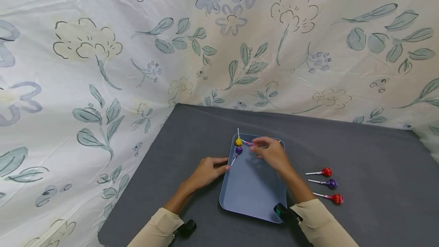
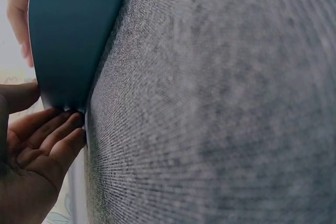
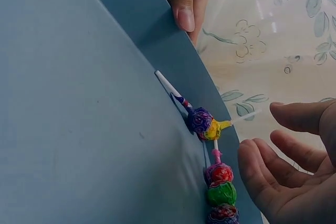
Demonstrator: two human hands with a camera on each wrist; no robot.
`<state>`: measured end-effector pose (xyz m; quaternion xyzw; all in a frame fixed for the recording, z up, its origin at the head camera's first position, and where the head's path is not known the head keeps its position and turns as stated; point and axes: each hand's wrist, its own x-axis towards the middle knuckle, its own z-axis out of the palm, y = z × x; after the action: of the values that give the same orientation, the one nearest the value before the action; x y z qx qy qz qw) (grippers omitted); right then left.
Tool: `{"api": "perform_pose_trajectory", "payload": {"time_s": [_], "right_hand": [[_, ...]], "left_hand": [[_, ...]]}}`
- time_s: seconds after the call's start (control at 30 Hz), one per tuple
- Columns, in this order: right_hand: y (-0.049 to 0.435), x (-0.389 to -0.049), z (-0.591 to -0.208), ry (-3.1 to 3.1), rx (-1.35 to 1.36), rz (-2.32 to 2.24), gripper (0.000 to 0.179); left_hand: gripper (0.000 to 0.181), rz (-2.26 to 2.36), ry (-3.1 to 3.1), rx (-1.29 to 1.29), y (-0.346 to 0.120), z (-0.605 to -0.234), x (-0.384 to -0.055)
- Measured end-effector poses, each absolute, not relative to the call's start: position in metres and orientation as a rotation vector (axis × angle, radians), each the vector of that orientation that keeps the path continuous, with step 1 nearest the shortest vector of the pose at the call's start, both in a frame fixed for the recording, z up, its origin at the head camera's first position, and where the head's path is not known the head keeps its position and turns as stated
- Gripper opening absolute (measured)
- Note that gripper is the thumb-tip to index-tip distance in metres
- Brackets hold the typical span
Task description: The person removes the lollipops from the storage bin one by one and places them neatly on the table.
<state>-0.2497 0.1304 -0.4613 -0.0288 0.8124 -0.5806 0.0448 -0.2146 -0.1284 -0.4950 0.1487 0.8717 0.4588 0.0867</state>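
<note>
A blue-grey tray [image 1: 253, 193] lies on the dark cloth. My left hand [image 1: 205, 172] holds its left side, with the thumb at the rim and the fingertips against the outer wall in the left wrist view. Over the tray's far end is my right hand [image 1: 271, 153], its thumb and fingers apart with nothing between them. Near those fingers, a yellow lollipop [image 3: 213, 129] rests against a purple lollipop [image 3: 199, 119], its stick pointing past the rim. Red-pink [image 3: 219, 173] and green [image 3: 221, 194] lollipop heads line up along the wall, beside another multicoloured one [image 3: 223, 215].
Right of the tray, a red lollipop [image 1: 327, 172], a purple lollipop [image 1: 332, 184] and another red lollipop [image 1: 337, 199] lie on the dark cloth [image 1: 377, 186]. Floral fabric [image 1: 219, 68] hangs behind and to the left. Each wrist wears a black device.
</note>
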Motion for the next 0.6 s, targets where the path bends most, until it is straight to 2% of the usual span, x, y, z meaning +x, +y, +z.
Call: {"api": "perform_pose_trajectory", "payload": {"time_s": [0.33, 0.6], "right_hand": [[0.121, -0.257, -0.467, 2.524, -0.092, -1.692, 0.033], [0.116, -0.262, -0.473, 2.512, -0.099, -1.631, 0.036]], "left_hand": [[0.048, 1.371, 2.593, 0.438, -0.128, -0.497, -0.216], [0.046, 1.379, 2.612, 0.462, -0.128, -0.499, -0.217]]}}
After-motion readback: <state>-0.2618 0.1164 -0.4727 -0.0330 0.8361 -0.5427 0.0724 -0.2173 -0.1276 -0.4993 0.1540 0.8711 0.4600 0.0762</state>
